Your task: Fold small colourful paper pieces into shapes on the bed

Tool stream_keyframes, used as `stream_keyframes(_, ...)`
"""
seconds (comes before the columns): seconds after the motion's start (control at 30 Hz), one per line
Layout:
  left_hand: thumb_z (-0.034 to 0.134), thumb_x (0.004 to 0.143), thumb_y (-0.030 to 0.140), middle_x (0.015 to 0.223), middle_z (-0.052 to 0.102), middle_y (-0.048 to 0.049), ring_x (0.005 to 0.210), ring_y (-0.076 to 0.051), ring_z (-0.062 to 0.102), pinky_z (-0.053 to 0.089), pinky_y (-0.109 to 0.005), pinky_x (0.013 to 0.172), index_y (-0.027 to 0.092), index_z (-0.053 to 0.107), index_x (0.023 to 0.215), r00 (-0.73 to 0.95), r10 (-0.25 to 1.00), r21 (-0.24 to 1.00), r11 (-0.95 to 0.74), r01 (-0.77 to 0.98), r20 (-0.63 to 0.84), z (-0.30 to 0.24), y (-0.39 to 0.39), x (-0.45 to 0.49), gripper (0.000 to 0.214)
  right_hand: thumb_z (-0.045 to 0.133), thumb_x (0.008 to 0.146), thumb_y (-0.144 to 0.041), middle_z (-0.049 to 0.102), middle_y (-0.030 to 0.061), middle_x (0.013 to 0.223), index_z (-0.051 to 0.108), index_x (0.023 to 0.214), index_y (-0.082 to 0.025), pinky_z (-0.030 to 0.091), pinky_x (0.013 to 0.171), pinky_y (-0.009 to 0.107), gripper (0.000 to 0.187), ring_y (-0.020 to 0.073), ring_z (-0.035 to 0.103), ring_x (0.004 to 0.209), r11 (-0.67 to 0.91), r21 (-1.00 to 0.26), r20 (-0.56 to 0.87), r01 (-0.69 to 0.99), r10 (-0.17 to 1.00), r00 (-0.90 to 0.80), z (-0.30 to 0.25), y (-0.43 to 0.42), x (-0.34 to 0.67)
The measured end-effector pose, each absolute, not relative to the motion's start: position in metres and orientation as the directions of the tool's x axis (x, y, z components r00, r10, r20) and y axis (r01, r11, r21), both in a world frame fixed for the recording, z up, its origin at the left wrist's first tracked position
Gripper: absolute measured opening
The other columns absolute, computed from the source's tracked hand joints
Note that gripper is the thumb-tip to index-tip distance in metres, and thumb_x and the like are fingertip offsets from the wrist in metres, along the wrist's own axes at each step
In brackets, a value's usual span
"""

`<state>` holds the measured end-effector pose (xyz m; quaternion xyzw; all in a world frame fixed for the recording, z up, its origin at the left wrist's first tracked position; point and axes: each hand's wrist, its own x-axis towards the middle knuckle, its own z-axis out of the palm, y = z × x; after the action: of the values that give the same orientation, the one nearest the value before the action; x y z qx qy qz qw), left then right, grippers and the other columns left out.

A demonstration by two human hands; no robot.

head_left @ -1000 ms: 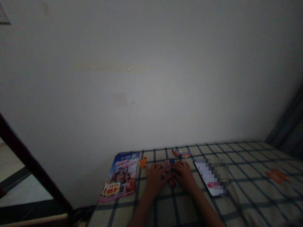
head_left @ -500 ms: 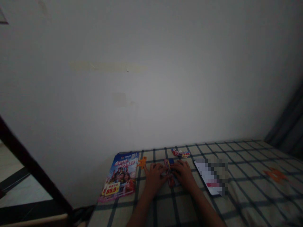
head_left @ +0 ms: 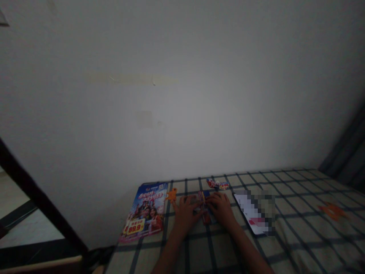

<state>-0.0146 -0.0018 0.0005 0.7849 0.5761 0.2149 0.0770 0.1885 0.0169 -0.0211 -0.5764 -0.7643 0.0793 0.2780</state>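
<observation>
My left hand (head_left: 185, 211) and my right hand (head_left: 221, 208) lie side by side on a checked cloth (head_left: 285, 243), fingers curled in toward each other. Between them sits a small red, blue and yellow object (head_left: 205, 207), partly covered by the fingers. Both hands touch it; how firmly each grips it is unclear in the dim light. A small orange piece (head_left: 172, 195) lies just beyond my left hand. A red and white wrapper-like piece (head_left: 218, 185) lies further back by the wall.
A colourful printed leaflet (head_left: 145, 211) lies at the left of the cloth. A flat phone-like slab (head_left: 254, 213) rests right of my right hand. An orange patch (head_left: 330, 210) shows far right. A plain wall rises behind; a dark bar (head_left: 37, 199) slants at left.
My hands have barely shifted, staying around the small coloured object. The view has drifted slightly.
</observation>
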Motion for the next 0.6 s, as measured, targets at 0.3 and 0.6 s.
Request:
stream_keyframes(0.3,0.061,0.082,0.069,0.145,0.055,0.0059,0.137,-0.041,0.037,-0.002,-0.082,0.107,0.058,0.065,0.116,0.188,0.942,0.333,-0.278,0.901,0.278,-0.003,-0.002,-0.013,0.036,0.059,0.089,-0.036,0.07,0.0006,0.115,0.073,0.097,-0.034,0.015,0.113,0.06,0.016,0.0285,0.049,0.123,0.267,-0.432,0.306,0.862,0.942,-0.138,-0.009,0.016,0.178)
stream_keyframes(0.6,0.056,0.081,0.073,0.145,0.055,0.0058,0.137,-0.042,0.038,-0.003,-0.084,0.104,0.061,0.063,0.116,0.18,0.943,0.321,-0.269,0.908,0.282,-0.001,-0.003,-0.014,0.037,0.065,0.085,-0.038,0.065,-0.0019,0.13,0.07,0.112,-0.04,0.01,0.113,0.067,0.027,0.0318,0.04,0.134,0.268,-0.441,0.236,0.856,0.955,-0.178,-0.014,0.012,0.188)
